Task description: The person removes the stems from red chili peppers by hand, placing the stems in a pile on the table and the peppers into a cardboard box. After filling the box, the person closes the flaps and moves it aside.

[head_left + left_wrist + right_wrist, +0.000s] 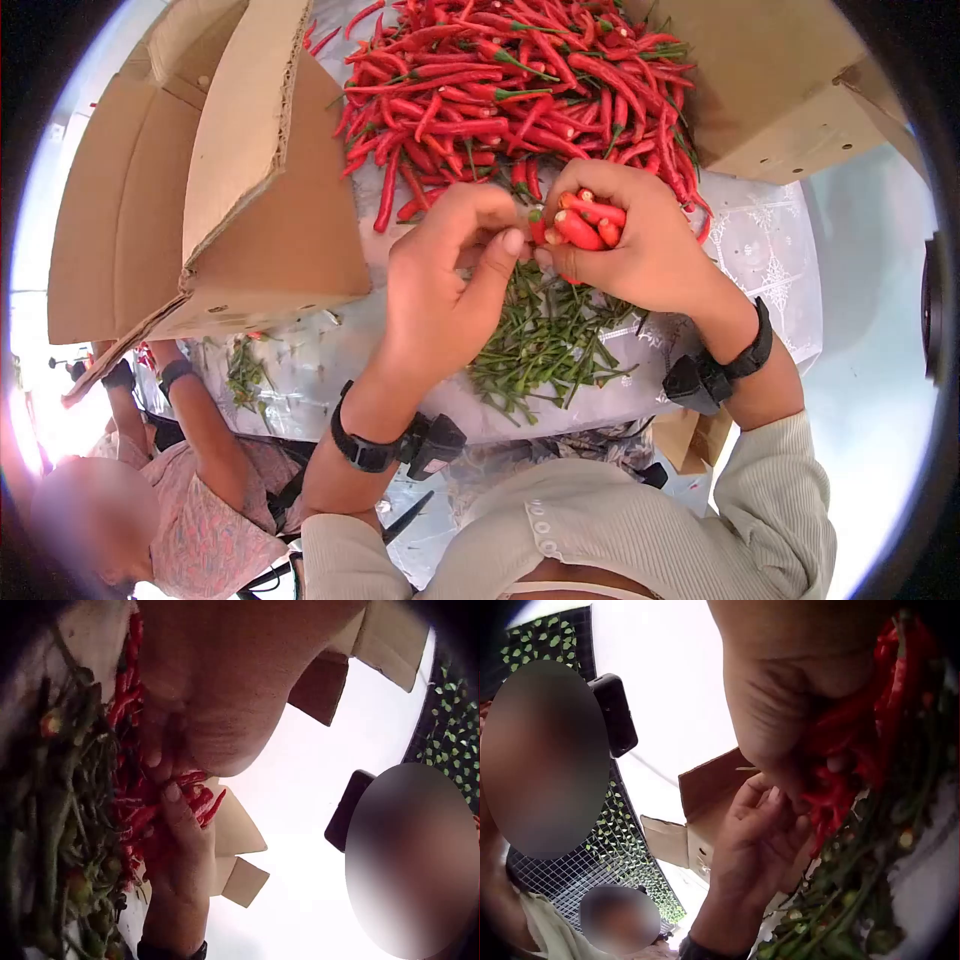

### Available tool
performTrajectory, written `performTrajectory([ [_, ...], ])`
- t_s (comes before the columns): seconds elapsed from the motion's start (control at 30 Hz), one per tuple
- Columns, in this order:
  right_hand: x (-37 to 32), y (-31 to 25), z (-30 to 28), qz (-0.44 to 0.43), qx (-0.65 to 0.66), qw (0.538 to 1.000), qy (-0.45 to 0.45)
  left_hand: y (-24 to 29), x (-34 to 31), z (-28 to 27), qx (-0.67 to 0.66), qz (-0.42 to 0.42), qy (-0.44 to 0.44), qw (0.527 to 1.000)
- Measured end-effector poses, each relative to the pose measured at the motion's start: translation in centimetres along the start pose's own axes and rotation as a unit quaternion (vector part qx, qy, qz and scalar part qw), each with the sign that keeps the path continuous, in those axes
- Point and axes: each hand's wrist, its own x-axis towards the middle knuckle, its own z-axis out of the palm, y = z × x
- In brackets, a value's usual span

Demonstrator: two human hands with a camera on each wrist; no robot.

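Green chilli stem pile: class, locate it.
Head view: the green chilli stem pile lies below the left hand and right hand, nearer the person than the red chilli heap.

Open cardboard box (270, 200) at left; second cardboard box (780, 90) far right. Lace tablecloth (770, 270) beneath. Another person's arm (197, 412) near left.

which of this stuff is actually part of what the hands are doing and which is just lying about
In use: right hand holding the chilli bunch; left hand pinching at it; chilli pile; green stem heap.
Lying about: cardboard box on the left; cardboard box on the right; lace tablecloth.
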Motion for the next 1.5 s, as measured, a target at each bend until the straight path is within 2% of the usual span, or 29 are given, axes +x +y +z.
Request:
performTrajectory([
  [0.07,-0.1,-0.1,0.1,0.017,0.047,0.998,0.032,0.7,0.1,0.8,-0.078,-0.019,0.064,0.995],
  [0.17,0.2,0.1,-0.2,-0.032,-0.025,0.999,0.012,0.7,0.5,0.2,0.006,0.015,0.074,0.997],
  [0.27,0.0,-0.3,-0.5,-0.015,-0.028,0.999,-0.026,0.2,0.6,-0.6,0.052,0.039,0.038,0.997],
  [0.37,-0.1,-0.1,-0.4,-0.017,-0.019,1.000,-0.018,0.2,0.4,-0.5,-0.003,-0.033,0.057,0.998],
  [0.47,-0.3,-0.7,-0.4,0.007,-0.009,0.999,-0.034,0.2,0.6,-0.6,0.048,0.073,0.054,0.995],
  [0.57,-0.3,-0.6,-0.5,-0.041,-0.005,0.999,-0.029,0.4,0.6,-0.9,-0.004,0.044,0.052,0.998],
  [0.77,-0.3,-1.4,-1.2,-0.040,0.000,0.996,-0.078,0.5,0.6,-1.3,-0.064,0.009,0.010,0.998],
  [0.87,-0.3,-0.3,-0.6,-0.092,0.059,0.993,-0.053,0.6,0.6,-1.6,-0.140,-0.034,-0.015,0.989],
  [0.97,-0.3,-0.5,-0.9,-0.058,0.104,0.989,-0.085,-0.1,0.7,-1.7,-0.233,-0.061,-0.048,0.969],
  [1.07,-0.2,-0.6,-1.1,-0.076,0.132,0.984,-0.093,-1.1,0.4,-1.9,-0.416,-0.152,-0.017,0.896],
  [1.17,-0.1,-1.2,-1.9,-0.053,0.124,0.990,-0.031,-0.7,0.9,-3.3,-0.344,-0.071,-0.042,0.935],
  [1.2,-0.1,-1.2,-2.0,-0.011,0.163,0.986,-0.025,-0.8,0.9,-3.0,-0.261,-0.031,-0.039,0.964],
  [1.27,0.1,-1.1,-2.1,-0.011,0.163,0.986,0.006,-1.0,0.8,-2.3,-0.086,0.052,-0.027,0.995],
  [1.37,0.3,-0.5,-1.7,0.008,0.186,0.982,0.016,0.1,0.7,-1.0,-0.029,0.036,-0.026,0.999],
  [1.47,0.1,-0.4,-1.3,0.004,0.182,0.983,-0.008,0.4,0.5,-0.7,-0.145,0.005,0.006,0.989],
  [1.5,0.0,-0.5,-1.1,0.007,0.183,0.983,-0.024,0.5,0.5,-0.9,-0.123,0.033,0.001,0.992],
])
